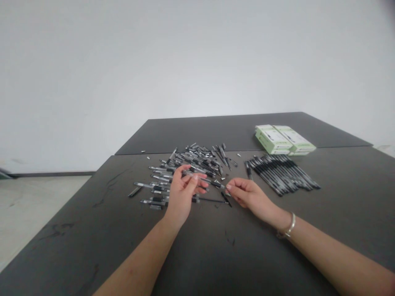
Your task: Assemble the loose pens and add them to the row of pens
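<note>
Clear pen, slanting crosswise, pointing right

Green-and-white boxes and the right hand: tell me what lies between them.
In the head view, a row of pens lies side by side on the dark table between the right hand and the boxes.

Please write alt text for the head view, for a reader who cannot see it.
The left hand holds a pen while the right hand is at its tip, above a dark table strewn with pen parts; at right lie aligned pens and green-white boxes.
</note>
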Available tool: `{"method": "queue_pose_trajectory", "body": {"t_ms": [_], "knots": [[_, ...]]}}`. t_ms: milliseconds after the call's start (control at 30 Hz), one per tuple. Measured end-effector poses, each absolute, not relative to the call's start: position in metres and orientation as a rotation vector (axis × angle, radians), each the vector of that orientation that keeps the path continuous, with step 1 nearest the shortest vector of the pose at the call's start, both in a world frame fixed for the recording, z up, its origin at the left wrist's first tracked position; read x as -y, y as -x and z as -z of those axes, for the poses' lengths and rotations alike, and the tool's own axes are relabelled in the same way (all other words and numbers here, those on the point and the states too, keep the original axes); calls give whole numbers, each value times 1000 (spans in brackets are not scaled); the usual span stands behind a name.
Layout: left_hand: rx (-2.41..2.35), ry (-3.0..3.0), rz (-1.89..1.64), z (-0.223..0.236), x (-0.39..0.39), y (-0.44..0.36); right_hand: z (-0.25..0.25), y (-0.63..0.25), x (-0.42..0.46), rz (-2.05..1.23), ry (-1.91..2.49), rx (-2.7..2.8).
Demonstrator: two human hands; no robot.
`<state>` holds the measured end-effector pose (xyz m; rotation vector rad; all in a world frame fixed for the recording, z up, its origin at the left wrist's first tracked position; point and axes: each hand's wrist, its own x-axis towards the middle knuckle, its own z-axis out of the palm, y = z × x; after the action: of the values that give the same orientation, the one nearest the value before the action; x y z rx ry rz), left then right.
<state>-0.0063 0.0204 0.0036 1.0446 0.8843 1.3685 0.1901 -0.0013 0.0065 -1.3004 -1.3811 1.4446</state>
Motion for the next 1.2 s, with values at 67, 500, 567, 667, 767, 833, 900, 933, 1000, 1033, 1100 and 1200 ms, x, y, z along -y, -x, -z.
{"method": "queue_pose_trajectory", "body": {"t_ms": [67, 500, 567, 667, 767, 833, 900, 933, 1000, 1033, 1100, 1200], "knots": [[-890, -1033, -1407, -4, -21, 7, -7, -191, 1, -1452, 1300, 1372], [-970, -818, -1754, -6, -36, 20, 13, -213, -15, -1476, 1294, 1120], [-978, -788, -1797, -8, -39, 24, 15, -216, -17, -1455, 1332, 1092], [-988, -750, -1851, -10, -42, 30, 16, -217, -19, -1422, 1388, 1105], [-985, -751, -1843, -9, -44, 30, 14, -215, -17, -1305, 1506, 1282], [-979, -785, -1793, -7, -43, 28, 11, -213, -16, -1181, 1580, 1453], [-979, -826, -1740, -5, -41, 25, 9, -210, -14, -1064, 1625, 1582], [-981, -841, -1719, -4, -40, 23, 8, -209, -14, -1018, 1639, 1624], [-983, -854, -1695, -4, -39, 21, 7, -207, -14, -950, 1662, 1672], [-982, -856, -1691, -4, -39, 21, 7, -207, -14, -927, 1670, 1686], [-977, -857, -1687, -3, -39, 21, 8, -207, -14, -893, 1682, 1714], [-987, -858, -1676, -1, -41, 22, 9, -207, -16, -850, 1703, 1769]]}}
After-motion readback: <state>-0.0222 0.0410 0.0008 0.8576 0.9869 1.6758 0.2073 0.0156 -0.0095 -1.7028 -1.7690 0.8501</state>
